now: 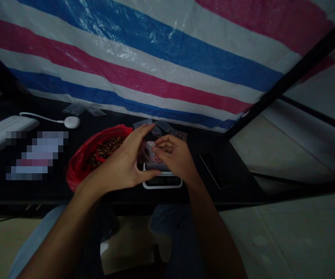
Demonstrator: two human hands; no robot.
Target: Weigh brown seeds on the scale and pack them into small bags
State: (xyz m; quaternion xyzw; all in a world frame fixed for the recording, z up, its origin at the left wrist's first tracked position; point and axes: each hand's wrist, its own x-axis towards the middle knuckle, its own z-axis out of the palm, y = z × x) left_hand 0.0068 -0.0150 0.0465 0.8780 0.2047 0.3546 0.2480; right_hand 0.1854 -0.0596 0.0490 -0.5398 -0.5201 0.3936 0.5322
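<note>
A digital scale (162, 186) with a white rim lies on the black table. Over its plate sits a small, round, clear plastic container (148, 152), partly hidden by my hands. My left hand (123, 164) curves around the container's left side, its thumb and fingers wide apart with nothing between them. At the container's right edge my right hand (173, 157) has thumb and fingertips pinched together. What the pinch holds, if anything, is too small to tell. Left of the scale, a red plastic bag (77, 166) stands open, full of brown beans or seeds (109, 147).
Small clear bags (164, 126) lie behind my hands, one with brown contents (180, 135). A phone (212, 170) is at right. Left are a white power strip (7, 133), a white round plug (72, 122) and more clear bags (74, 109). Striped sheeting (155, 58) hangs behind.
</note>
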